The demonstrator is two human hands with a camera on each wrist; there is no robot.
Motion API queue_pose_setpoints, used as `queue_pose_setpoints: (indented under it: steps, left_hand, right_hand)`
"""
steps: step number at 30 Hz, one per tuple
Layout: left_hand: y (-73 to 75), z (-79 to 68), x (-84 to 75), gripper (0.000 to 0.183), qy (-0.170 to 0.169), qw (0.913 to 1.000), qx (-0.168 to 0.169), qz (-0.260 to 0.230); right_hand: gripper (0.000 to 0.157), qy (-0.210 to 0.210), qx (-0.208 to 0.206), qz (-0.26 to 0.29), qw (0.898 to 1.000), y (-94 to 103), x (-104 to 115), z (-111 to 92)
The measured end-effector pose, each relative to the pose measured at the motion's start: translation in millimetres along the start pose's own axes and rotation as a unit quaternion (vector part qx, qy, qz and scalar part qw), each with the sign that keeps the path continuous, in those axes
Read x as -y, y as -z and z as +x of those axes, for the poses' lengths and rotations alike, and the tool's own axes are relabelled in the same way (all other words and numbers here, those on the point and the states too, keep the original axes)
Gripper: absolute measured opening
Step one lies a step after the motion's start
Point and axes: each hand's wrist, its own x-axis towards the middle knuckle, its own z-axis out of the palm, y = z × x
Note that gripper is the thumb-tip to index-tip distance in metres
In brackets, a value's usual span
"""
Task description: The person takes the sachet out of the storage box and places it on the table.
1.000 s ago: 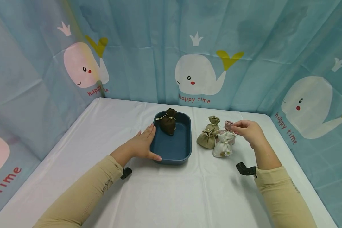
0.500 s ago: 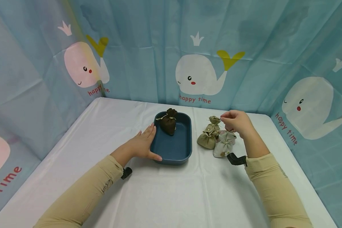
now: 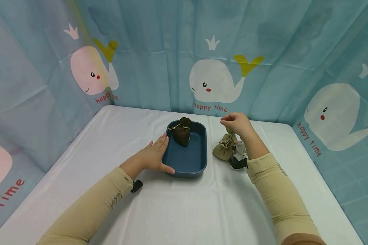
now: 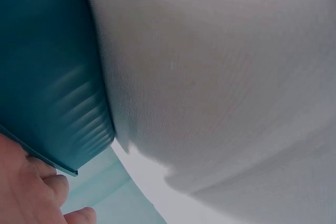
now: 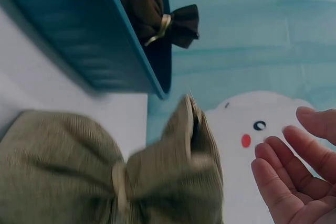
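Observation:
My left hand point(image 3: 153, 154) rests against the left side of the blue rectangular tray point(image 3: 185, 174), fingers along its rim and thumb at the near corner. Inside the tray, toward the back left, lies a dark brown drawstring pouch point(image 3: 182, 133). Over the cluster of small pouches to the tray's right hovers my right hand point(image 3: 237, 123). Its fingers hold nothing and are loosely bent, apart from the thumb in the right wrist view. Nearest to it stands an olive pouch point(image 5: 168, 177). Another olive pouch point(image 3: 223, 150) sits in front, with a whitish pouch point(image 3: 240, 149) partly hidden by the wrist.
A white cloth point(image 3: 184, 211) covers the table. Behind it hangs a blue curtain point(image 3: 147, 78) with whale prints. A black wrist mount point(image 3: 237, 162) on my right arm overhangs the whitish pouch.
My right hand has left the pink pouch's top at the cluster's right and moved left and away from me, above the rear olive pouch. The left hand and tray keep their place.

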Motion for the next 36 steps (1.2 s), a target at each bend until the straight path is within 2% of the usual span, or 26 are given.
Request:
queue_pose_setpoints:
  steps: [13,19,36]
  left_hand:
    - [-4.0,3.4,2.8,0.137,0.005,0.9999,0.007,0.014]
    - [-6.4,5.2,3.6,0.137,0.007,0.9998,0.006,0.017]
    - [-4.2,4.7,2.8,0.138,0.018,0.9994,0.016,0.026]
  right_hand:
    - [0.028,-0.003,0.012,0.017,1.0,-38.7,18.4,29.8]
    - [0.033,-0.021,0.022,0.026,0.999,-55.6,21.0,41.5]
    - [0.034,-0.02,0.033,0.006,0.999,-85.2,33.1,55.6]
